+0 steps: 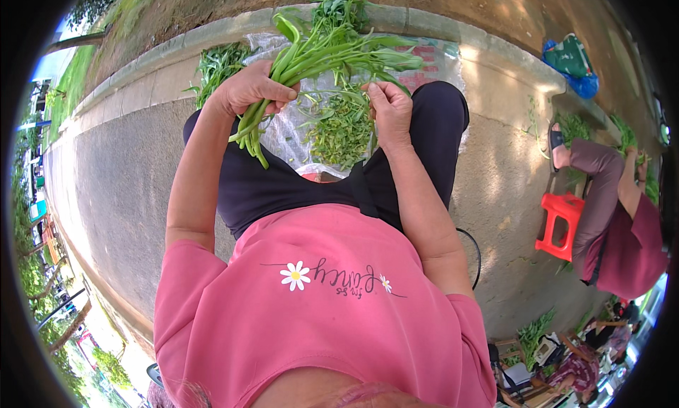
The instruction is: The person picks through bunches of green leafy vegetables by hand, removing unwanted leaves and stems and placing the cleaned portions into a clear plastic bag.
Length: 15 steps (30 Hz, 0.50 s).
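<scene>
My left hand point(260, 90) is closed around a thick bunch of leafy green stems point(318, 58), probably water spinach. The cut ends hang below the fist, and the leafy tops spread to the right. Beneath those tops, the thumb and forefinger of my right hand point(391, 111) pinch at a thin green stem, which the fingers partly hide. Between my knees lies a pile of loose leaves and trimmings point(339, 129) on a clear plastic sheet point(284, 137).
More greens lie at the left point(220, 68) and against the concrete kerb point(392, 20), as a far bunch point(339, 7). To the right, another person point(620, 238) sits by a red plastic stool point(561, 225), handling greens. A blue and green bag point(573, 63) rests beyond the kerb.
</scene>
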Each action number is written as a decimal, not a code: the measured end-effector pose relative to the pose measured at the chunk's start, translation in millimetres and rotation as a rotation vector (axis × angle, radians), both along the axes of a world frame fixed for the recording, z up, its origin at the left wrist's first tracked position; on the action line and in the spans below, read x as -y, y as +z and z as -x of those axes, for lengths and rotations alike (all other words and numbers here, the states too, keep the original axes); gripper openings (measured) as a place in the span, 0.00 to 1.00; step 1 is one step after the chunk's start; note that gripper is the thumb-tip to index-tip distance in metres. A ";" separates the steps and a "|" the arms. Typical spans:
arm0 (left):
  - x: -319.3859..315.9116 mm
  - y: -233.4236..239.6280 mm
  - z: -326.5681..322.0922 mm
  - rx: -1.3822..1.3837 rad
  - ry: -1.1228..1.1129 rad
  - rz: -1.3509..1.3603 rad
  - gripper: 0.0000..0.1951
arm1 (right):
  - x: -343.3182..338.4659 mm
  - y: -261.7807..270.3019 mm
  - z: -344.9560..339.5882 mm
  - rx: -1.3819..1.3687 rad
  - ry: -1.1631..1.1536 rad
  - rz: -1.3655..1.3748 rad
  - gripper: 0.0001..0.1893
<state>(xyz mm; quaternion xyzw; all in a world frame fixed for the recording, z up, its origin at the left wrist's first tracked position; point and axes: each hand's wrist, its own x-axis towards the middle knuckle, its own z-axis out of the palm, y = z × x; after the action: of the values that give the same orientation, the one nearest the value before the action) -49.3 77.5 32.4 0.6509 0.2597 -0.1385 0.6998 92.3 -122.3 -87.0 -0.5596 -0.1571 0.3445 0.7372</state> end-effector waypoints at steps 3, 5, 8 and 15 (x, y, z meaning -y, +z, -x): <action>4.4 6.7 -5.1 0.047 -0.057 0.034 0.09 | -1.1 -1.2 0.0 -0.036 0.038 -0.003 0.07; 7.1 10.1 -8.5 0.087 -0.099 0.030 0.09 | -2.9 -4.9 1.6 -0.034 0.051 -0.036 0.07; 13.5 13.7 -15.3 0.126 -0.117 0.005 0.12 | -4.5 -6.0 4.8 -0.057 0.071 -0.089 0.07; 8.7 16.4 -21.9 0.185 -0.137 0.061 0.10 | -0.7 8.4 1.9 -0.177 0.213 -0.071 0.08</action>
<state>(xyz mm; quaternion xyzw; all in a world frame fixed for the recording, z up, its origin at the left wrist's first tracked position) -27.3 68.8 48.8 0.6556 0.1446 -0.1331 0.7291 90.4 -121.6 -78.6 -0.4807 -0.1619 0.4631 0.7268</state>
